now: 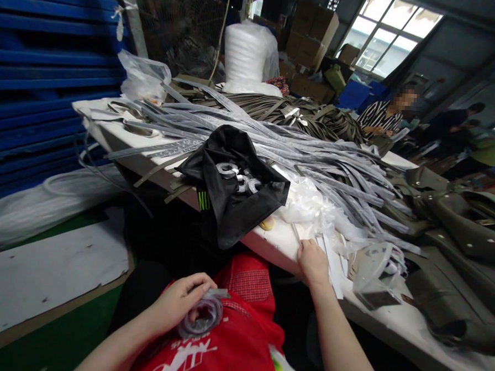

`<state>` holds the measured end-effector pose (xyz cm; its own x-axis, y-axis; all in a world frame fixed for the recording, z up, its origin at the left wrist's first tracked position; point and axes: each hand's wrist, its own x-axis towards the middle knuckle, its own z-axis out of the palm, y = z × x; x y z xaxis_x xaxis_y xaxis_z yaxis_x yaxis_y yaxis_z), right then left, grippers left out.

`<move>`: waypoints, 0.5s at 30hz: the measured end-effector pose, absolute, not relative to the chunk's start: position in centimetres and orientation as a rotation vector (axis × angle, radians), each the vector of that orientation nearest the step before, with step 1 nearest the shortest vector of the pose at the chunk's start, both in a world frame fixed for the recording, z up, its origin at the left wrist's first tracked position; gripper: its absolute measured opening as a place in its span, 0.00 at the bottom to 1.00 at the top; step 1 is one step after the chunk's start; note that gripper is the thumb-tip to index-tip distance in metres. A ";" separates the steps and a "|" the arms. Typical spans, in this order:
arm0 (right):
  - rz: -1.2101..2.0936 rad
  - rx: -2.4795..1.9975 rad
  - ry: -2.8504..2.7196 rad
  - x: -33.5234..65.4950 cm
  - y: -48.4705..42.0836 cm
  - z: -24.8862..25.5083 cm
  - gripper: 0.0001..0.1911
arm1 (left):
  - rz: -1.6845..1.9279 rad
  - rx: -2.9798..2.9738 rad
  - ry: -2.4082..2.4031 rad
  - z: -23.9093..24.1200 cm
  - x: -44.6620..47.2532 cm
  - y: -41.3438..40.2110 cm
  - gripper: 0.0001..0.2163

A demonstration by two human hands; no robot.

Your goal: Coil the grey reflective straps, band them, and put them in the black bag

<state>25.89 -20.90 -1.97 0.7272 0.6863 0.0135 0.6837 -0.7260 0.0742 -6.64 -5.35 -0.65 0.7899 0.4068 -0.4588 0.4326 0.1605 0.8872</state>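
My left hand (181, 297) is closed around a coiled clear plastic strip (211, 323), held low over my red apron (249, 318). The strip's free end sticks out to the right past my thumb. At the table's front edge, my right hand (313, 262) has its fingers pinched on a thin whitish strip (295, 232). White paper strips (331, 270) lie just right of that hand. A black fabric bag (239, 221) sits on the edge ahead, its mouth open, with several small coils (226, 170) inside.
Long grey plastic strips (275, 137) spread over the white table (273, 246), with dark olive straps (251, 105) behind. Crumpled clear plastic (304, 202) lies beside the bag. Olive bags (454, 274) fill the right side. Blue pallets (49, 75) are stacked left. A co-worker (379, 117) sits beyond.
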 end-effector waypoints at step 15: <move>-1.230 2.714 2.128 15.9 -20.3 5.4 0.19 | 0.018 1.404 0.891 -2.0 -6.5 -6.0 0.21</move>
<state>15.86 -20.29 5.43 0.1586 0.9715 -0.1760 0.6375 -0.2368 -0.7331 -6.50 -6.00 -2.04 0.6865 0.5046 -0.5236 0.4831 0.2216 0.8470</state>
